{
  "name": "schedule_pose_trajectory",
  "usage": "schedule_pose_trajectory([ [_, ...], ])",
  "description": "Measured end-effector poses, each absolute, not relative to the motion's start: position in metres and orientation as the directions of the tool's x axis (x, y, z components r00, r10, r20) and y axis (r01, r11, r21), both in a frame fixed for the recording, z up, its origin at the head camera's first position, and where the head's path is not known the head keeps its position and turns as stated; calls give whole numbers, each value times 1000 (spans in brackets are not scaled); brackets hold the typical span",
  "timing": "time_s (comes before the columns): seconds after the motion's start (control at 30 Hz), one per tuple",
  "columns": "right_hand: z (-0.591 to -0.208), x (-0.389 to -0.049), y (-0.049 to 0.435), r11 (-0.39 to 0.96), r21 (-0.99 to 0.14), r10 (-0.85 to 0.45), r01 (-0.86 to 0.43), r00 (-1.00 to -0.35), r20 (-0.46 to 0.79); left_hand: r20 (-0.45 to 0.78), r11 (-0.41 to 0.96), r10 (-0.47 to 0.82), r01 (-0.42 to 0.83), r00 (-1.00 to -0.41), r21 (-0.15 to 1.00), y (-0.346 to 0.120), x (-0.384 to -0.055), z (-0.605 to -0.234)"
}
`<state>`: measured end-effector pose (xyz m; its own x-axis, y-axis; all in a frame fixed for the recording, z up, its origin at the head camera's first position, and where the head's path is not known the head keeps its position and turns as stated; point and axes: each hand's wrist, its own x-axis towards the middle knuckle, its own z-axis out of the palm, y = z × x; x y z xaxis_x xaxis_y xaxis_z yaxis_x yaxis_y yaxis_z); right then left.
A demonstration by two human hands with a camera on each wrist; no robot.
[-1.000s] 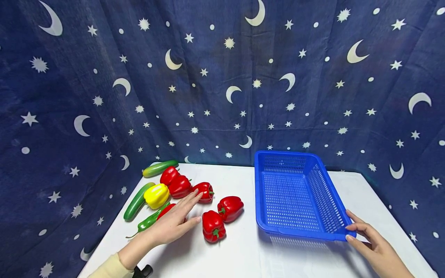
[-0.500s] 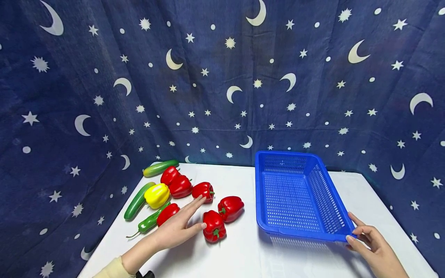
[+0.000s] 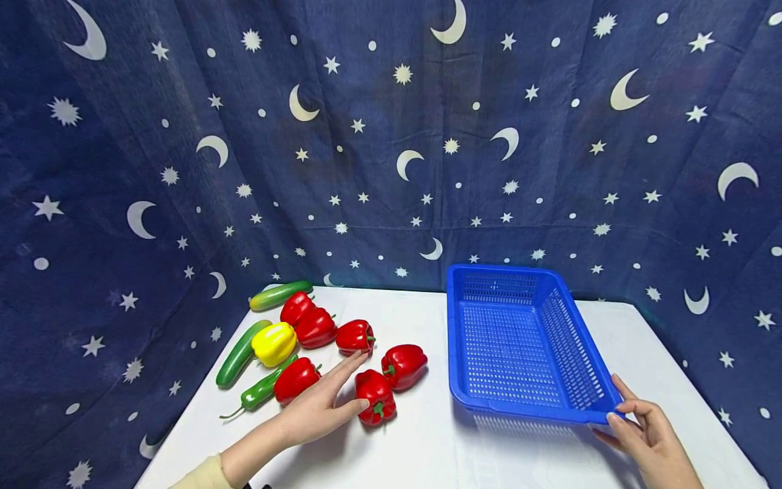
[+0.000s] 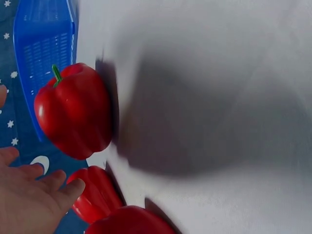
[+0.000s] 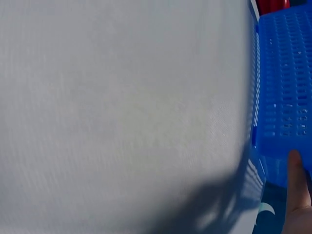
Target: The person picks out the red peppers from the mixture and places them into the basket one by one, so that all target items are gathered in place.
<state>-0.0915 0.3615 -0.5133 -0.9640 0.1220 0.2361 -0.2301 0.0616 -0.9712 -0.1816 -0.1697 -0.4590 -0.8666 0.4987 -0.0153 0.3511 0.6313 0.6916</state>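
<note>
In the head view my left hand (image 3: 324, 407) reaches over the red bell peppers, fingers extended and thumb apart. Its thumb is at the nearest red bell pepper (image 3: 375, 397), and its fingertips lie by another red bell pepper (image 3: 356, 337) behind. The left wrist view shows these fingers (image 4: 34, 195) stretched out beside a red bell pepper (image 4: 75, 112), holding nothing. On the right, my right hand (image 3: 654, 435) holds the near right corner of a blue plastic basket (image 3: 519, 407) between thumb and fingers. Part of its grip is hidden under the rim.
More red bell peppers (image 3: 405, 367), a yellow bell pepper (image 3: 274, 345), a long green chili pepper (image 3: 261, 389) and two cucumbers (image 3: 243, 354) lie on the left of the white table (image 3: 421, 448). A dark blue curtain (image 3: 366, 170) with moons and stars stands behind.
My left hand has moved right and towards the near side, uncovering the red bell pepper behind it. My right hand has shifted slightly around the basket's corner; the basket stays in place.
</note>
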Motion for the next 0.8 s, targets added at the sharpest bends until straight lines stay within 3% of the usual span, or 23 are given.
schedule_pose_trajectory([
  [0.33,-521,-90,351,-52,-948,166,-315,-939,302,-44,621,484,308,-874,721,-165,-182,-463],
  [0.8,-519,-89,343,-80,-957,223,-279,-941,255,-121,648,458,237,-881,724,-161,-189,-462],
])
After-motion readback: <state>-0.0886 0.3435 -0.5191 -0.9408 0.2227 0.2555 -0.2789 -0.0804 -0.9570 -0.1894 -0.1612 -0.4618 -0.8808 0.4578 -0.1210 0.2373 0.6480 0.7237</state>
